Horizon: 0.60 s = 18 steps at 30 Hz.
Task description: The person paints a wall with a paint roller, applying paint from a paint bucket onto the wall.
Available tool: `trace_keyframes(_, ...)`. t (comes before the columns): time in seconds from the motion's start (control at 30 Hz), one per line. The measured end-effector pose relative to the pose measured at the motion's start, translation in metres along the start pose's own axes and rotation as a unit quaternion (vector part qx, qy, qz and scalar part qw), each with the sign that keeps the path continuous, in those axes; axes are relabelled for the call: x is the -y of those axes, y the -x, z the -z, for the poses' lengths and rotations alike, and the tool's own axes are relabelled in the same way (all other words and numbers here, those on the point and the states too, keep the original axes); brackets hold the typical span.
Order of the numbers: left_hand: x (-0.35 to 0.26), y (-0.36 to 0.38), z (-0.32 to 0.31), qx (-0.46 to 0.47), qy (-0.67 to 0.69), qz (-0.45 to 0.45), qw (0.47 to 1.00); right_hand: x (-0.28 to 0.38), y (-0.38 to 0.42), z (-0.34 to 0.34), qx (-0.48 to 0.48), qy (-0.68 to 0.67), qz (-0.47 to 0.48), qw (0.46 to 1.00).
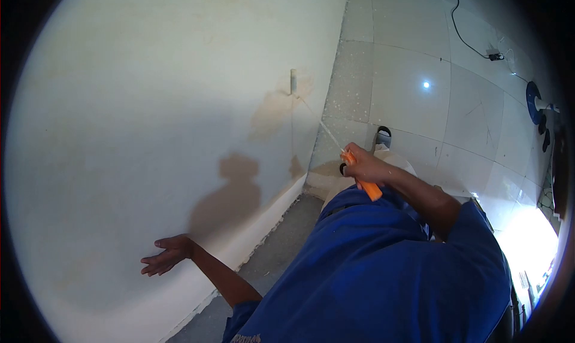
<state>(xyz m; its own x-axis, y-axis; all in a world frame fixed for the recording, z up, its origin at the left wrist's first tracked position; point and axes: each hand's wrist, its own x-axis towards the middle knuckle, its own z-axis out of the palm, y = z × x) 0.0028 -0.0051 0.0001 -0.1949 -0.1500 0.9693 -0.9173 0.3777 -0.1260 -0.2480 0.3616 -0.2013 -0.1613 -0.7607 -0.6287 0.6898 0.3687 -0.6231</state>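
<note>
My right hand is closed around an orange handle, in front of the blue shirt. From the top of the handle a thin pale blade or rod points up and left toward the wall. A short pale stub is on the wall, with a brownish patch beside it. Lower left, my left hand is held out with its fingers apart and nothing in it, against or close to the wall; whether it touches cannot be told.
Glossy tiles cover the floor right of the wall, speckled near its base. A black cable runs to a small black connector. A round blue object stands at the far right. A sandaled foot is beyond my right hand.
</note>
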Motion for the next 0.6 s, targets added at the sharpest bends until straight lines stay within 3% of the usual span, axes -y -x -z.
trace_keyframes(0.23, 0.002, 0.000, 0.001, 0.002, -0.006, 0.000, 1.000, -0.027, -0.132, 0.056, -0.068, -0.008, -0.018, 0.997)
trace_keyframes(0.33, -0.001, 0.000, 0.002, 0.003, -0.006, 0.006, 1.000, -0.026, -0.154, 0.061, -0.092, -0.028, -0.030, 0.995)
trace_keyframes(0.47, 0.001, -0.001, 0.001, 0.004, -0.008, 0.002, 1.000, -0.031, -0.147, 0.048, -0.081, -0.011, -0.018, 0.997)
trace_keyframes(0.6, 0.000, 0.000, 0.001, 0.004, -0.007, 0.005, 1.000, -0.015, -0.068, 0.006, -0.036, 0.009, -0.008, 0.999)
